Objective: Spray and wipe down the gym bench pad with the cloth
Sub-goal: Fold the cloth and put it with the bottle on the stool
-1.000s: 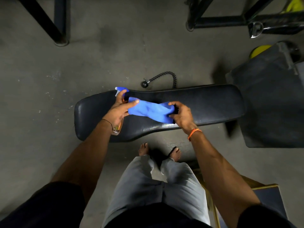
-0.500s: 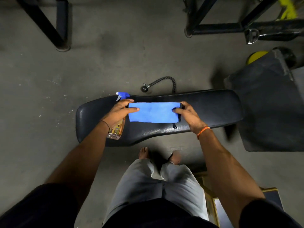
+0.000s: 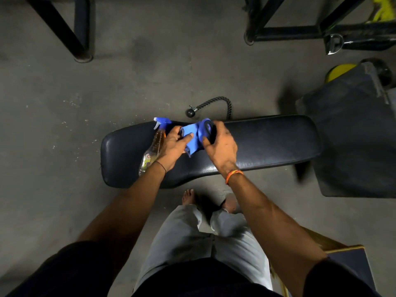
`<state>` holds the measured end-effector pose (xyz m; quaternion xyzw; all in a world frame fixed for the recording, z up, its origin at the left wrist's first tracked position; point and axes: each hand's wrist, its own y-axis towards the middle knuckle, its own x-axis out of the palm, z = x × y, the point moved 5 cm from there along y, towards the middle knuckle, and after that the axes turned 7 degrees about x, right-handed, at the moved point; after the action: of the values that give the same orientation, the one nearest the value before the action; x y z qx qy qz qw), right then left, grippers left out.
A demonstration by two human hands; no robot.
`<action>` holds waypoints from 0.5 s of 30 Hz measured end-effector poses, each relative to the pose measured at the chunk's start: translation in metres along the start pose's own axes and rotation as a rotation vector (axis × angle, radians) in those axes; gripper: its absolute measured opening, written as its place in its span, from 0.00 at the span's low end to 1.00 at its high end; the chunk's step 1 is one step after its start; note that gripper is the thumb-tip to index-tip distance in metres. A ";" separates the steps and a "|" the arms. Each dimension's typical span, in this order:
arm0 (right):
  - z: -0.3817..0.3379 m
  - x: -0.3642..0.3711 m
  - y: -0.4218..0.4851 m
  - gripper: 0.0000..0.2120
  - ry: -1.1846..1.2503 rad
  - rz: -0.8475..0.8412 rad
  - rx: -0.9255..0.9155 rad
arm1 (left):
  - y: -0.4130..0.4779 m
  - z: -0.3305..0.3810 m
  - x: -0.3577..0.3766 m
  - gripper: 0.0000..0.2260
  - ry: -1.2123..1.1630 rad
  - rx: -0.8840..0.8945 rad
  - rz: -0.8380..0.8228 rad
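The black bench pad (image 3: 267, 142) lies across the middle of the floor in front of my feet. Above its left half both hands hold the blue cloth (image 3: 191, 138), bunched and folded between them. My left hand (image 3: 174, 144) pinches the cloth's left part with thumb and fingers. My right hand (image 3: 220, 144) grips the right part, where the cloth wraps around a dark rounded shape. A clear spray bottle (image 3: 153, 147) with a blue trigger head and amber liquid lies under my left wrist; whether that hand also holds it is hidden.
A black rope handle (image 3: 212, 105) lies on the concrete just behind the pad. Dark metal frame legs (image 3: 82, 28) stand at the top left, a rack base (image 3: 289, 31) at the top right. Another dark pad (image 3: 353, 136) sits to the right, a box (image 3: 347, 260) by my right leg.
Half a second ago the cloth was stretched flat between my hands. The hands have come together and the cloth is now folded and bunched up.
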<state>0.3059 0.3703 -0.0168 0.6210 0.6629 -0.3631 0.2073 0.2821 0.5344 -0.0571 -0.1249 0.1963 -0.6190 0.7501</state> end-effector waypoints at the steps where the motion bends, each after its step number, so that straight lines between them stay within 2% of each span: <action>1: -0.007 0.005 -0.002 0.22 0.015 -0.030 -0.021 | -0.003 0.002 0.008 0.11 -0.095 -0.049 -0.027; 5: -0.017 0.025 -0.005 0.29 -0.028 -0.170 -0.090 | -0.006 -0.001 0.019 0.20 -0.416 -0.228 -0.099; 7: -0.018 0.029 -0.005 0.32 -0.079 -0.248 -0.120 | -0.005 -0.004 0.017 0.25 -0.467 -0.232 -0.162; 9: -0.015 0.032 -0.005 0.30 -0.010 -0.341 -0.118 | -0.002 -0.008 0.013 0.24 -0.436 -0.207 -0.161; 10: -0.012 0.030 -0.004 0.28 0.122 -0.359 -0.060 | 0.000 -0.012 0.009 0.21 -0.417 -0.219 -0.101; 12: -0.001 0.022 0.001 0.21 0.445 -0.285 0.128 | 0.006 -0.018 0.000 0.11 -0.463 -0.258 0.029; 13: 0.006 0.018 0.003 0.18 0.558 -0.205 0.196 | 0.009 -0.020 -0.004 0.10 -0.488 -0.258 0.058; 15: 0.020 0.013 0.009 0.12 0.644 -0.066 0.297 | 0.017 -0.026 -0.008 0.15 -0.556 -0.261 0.085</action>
<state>0.3090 0.3640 -0.0416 0.7053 0.6538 -0.2478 -0.1166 0.2842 0.5477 -0.0869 -0.3764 0.0663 -0.4985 0.7781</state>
